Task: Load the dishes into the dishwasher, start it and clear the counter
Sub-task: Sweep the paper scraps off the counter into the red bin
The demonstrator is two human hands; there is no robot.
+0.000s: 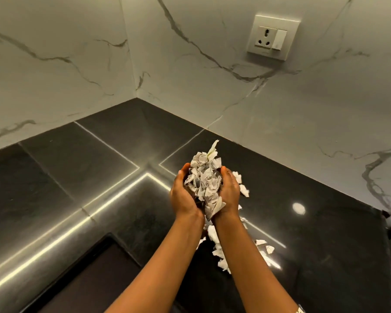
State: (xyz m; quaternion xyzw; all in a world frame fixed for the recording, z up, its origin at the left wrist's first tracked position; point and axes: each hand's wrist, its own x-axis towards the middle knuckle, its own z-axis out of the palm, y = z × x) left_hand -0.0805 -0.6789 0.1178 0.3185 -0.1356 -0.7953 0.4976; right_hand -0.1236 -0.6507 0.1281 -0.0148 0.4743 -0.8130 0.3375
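Paper scraps [204, 184] cupped between my left hand [182, 196] and right hand [230, 193], both curled round heap above bench [88, 172]; loose scraps [219, 250] lie beneath; clearing I judge partway; dishwasher unseen

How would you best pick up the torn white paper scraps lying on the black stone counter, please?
Probably from above: the torn white paper scraps lie thin, loose and scattered on the black stone counter, so rake them inward from both ends, then scoop the heap's sides.
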